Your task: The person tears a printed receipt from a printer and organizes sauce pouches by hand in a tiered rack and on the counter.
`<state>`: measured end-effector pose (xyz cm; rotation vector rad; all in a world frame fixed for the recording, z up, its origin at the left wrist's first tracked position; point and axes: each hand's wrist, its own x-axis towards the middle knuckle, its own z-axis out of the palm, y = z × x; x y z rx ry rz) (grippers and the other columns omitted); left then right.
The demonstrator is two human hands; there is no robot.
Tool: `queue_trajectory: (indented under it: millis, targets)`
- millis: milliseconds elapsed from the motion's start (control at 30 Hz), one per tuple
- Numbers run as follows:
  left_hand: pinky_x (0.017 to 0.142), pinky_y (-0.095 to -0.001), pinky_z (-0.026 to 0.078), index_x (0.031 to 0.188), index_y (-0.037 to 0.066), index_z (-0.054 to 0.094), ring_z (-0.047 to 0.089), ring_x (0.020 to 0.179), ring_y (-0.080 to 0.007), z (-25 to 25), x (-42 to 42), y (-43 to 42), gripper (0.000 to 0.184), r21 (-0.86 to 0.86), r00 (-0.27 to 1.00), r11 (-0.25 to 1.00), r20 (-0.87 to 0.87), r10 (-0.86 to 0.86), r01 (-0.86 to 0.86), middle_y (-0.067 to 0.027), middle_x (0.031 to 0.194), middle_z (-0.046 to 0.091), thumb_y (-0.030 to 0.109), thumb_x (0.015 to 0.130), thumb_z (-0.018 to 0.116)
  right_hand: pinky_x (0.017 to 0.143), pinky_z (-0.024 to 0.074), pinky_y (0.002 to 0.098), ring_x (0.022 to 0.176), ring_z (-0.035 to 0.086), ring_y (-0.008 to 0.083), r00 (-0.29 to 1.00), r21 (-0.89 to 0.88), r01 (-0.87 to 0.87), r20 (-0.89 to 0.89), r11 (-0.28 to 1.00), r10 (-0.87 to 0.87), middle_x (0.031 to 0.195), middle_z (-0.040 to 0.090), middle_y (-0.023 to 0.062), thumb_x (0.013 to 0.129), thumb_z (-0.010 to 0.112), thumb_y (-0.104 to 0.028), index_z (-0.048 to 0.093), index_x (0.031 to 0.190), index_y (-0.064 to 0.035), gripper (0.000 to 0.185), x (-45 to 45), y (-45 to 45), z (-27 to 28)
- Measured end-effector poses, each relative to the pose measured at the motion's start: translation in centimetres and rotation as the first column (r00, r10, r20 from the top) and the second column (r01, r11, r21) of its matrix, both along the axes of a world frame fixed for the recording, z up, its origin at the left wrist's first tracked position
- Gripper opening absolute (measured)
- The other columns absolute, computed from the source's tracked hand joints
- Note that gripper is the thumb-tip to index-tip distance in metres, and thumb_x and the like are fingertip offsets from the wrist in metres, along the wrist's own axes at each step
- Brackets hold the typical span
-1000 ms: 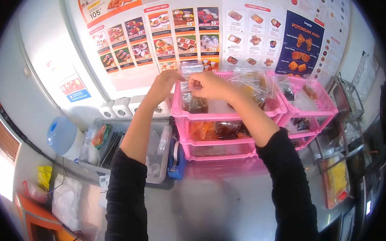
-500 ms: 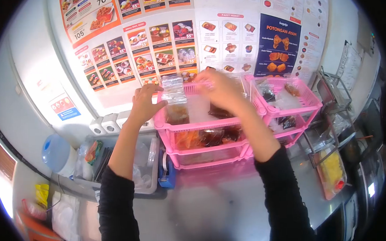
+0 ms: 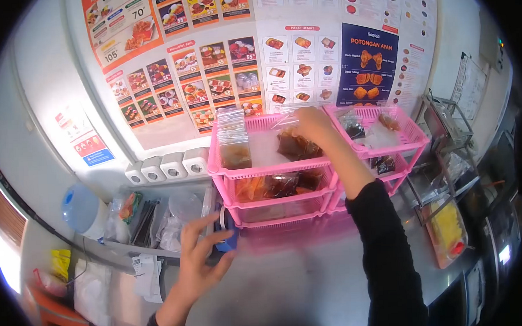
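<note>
My right hand is over the top tier of the pink rack, its fingers closed at the clear top of a plastic sachet of dark sauce. Part of the grip is hidden behind the hand. My left hand hangs above the counter with its fingers spread and nothing in them, close to a blue tape dispenser. A neat row of sachets with brownish contents stands at the left end of the top tier.
Orange and dark sachets fill the middle tier. A second pink rack adjoins on the right. On the left, a grey tray holds plastic items and dark utensils. Sockets and menu posters line the wall. A metal stand is at the right.
My left hand has left the row of sachets and come down toward me, over the counter. My right hand has shifted slightly right and down to the dark sauce sachets.
</note>
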<state>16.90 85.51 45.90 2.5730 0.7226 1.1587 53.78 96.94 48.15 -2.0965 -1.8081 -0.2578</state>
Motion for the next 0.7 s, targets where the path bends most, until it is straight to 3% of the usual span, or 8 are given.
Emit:
queue_trajectory:
  millis: [200,233,333,433,500,567,633,700]
  targets:
    - [0.087,-0.0385,0.038,0.096,0.008,0.062,0.048,0.105,-0.0292,-7.1,-8.1,-4.5,0.035,-0.242,0.966,0.938,0.012,0.258,-0.247,-0.0132,0.120,0.050,0.005,0.063,0.072,0.073,0.0481,0.0372,0.079,0.063,0.0295,0.952,0.248,-0.197,-0.183,0.948,0.245,0.083,0.065,0.0157,0.060,0.075,-0.018,0.066,0.090,-0.0032,0.035,0.1,-1.2,3.6]
    - [0.087,-0.0381,0.038,0.096,0.008,0.062,0.048,0.104,-0.0292,-8.1,-9.2,-5.2,0.034,-0.269,0.958,0.923,0.009,0.287,-0.275,-0.0132,0.120,0.050,0.004,0.063,0.072,0.070,0.0475,0.0365,0.075,0.063,0.0295,0.961,0.201,-0.130,-0.216,0.971,0.174,0.080,0.064,0.0168,0.063,0.074,-0.018,0.067,0.089,-0.0028,0.031,-1.2,-3.0,6.2]
    - [0.089,-0.0384,0.039,0.095,0.007,0.062,0.049,0.104,-0.0298,-10.5,-11.4,-7.6,0.031,-0.376,0.936,0.866,-0.012,0.351,-0.330,-0.0139,0.118,0.051,0.003,0.065,0.070,0.064,0.0469,0.0347,0.069,0.062,0.0273,0.952,0.407,-0.233,-0.091,0.883,0.293,0.075,0.064,0.0151,0.066,0.073,-0.018,0.067,0.085,-0.0025,0.026,-3.0,-7.9,10.0]
    - [0.091,-0.0409,0.039,0.096,0.008,0.062,0.049,0.104,-0.0313,-13.3,-12.7,-9.8,0.029,-0.531,0.914,0.781,0.032,0.405,-0.328,-0.0148,0.117,0.052,0.005,0.068,0.069,0.064,0.0468,0.0344,0.068,0.062,0.0243,0.926,0.221,-0.287,-0.187,0.932,0.329,0.074,0.063,0.0129,0.068,0.071,-0.019,0.066,0.084,-0.0026,0.023,-5.8,-13.2,10.4]
    - [0.092,-0.0425,0.038,0.096,0.008,0.062,0.049,0.106,-0.0325,-16.7,-12.9,-11.3,0.028,-0.577,0.943,0.769,-0.006,0.333,-0.275,-0.0157,0.117,0.052,0.008,0.069,0.069,0.064,0.0460,0.0332,0.069,0.060,0.0212,0.831,0.079,-0.494,-0.250,0.866,0.497,0.073,0.062,0.0096,0.070,0.069,-0.021,0.065,0.082,-0.0037,0.022,-6.6,-15.4,6.3]
    - [0.093,-0.0444,0.037,0.098,0.009,0.062,0.048,0.109,-0.0341,-21.2,-12.6,-12.8,0.030,-0.582,0.966,0.780,-0.041,0.255,-0.230,-0.0166,0.118,0.051,0.012,0.069,0.070,0.064,0.0460,0.0346,0.069,0.060,0.0227,0.837,-0.058,-0.491,-0.310,0.869,0.451,0.073,0.060,0.0099,0.069,0.067,-0.023,0.064,0.081,-0.0041,0.023,-7.1,-17.4,-2.1]
    - [0.095,-0.0465,0.035,0.101,0.010,0.060,0.045,0.112,-0.0362,-26.0,-11.9,-14.7,0.036,-0.548,0.979,0.812,-0.084,0.184,-0.200,-0.0175,0.120,0.049,0.018,0.068,0.071,0.062,0.0451,0.0386,0.067,0.059,0.0277,0.745,-0.226,-0.542,-0.575,0.809,0.338,0.071,0.060,0.0130,0.068,0.066,-0.017,0.064,0.078,-0.0050,0.016,-9.0,-20.4,-8.5]
    - [0.096,-0.0486,0.033,0.104,0.010,0.058,0.042,0.115,-0.0382,-28.7,-10.9,-16.5,0.043,-0.450,0.967,0.856,-0.122,0.224,-0.255,-0.0182,0.121,0.048,0.023,0.066,0.073,0.067,0.0463,0.0383,0.074,0.061,0.0275,0.812,-0.340,-0.507,-0.495,0.792,0.308,0.078,0.063,0.0145,0.067,0.069,-0.022,0.065,0.086,-0.0053,0.026,-8.8,-22.8,-17.9]
